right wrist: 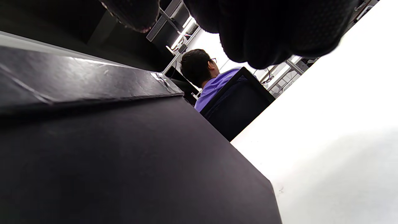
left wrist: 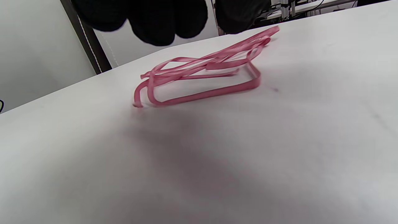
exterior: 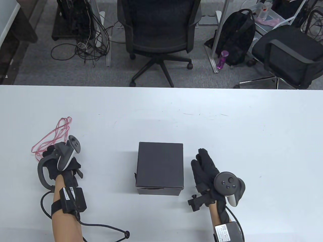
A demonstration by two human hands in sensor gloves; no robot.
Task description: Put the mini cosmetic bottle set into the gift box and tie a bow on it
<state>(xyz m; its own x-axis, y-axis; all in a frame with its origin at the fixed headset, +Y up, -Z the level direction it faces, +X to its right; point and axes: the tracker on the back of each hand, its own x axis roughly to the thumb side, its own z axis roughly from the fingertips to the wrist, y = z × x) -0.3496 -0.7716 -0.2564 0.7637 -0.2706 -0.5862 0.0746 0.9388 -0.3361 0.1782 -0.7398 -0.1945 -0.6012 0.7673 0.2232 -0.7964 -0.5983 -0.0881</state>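
box (exterior: pixel 160 165) lidded, bottles out of sight, presumably packed. ribbon (exterior: pixel 51 136) loose just beyond left hand (exterior: pixel 59 158) fingers, grip unclear. right hand (exterior: pixel 207 169) fingers straight, together, beside box; bow untied.

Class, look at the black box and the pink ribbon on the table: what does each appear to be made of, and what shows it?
Gift box: probably matte black cardboard or paperboard; crisp folded edges, faint scuffs and a dull sheen in the right wrist view.
Ribbon: likely thin plastic or satin; flat, narrow, slightly glossy, holding springy loops.
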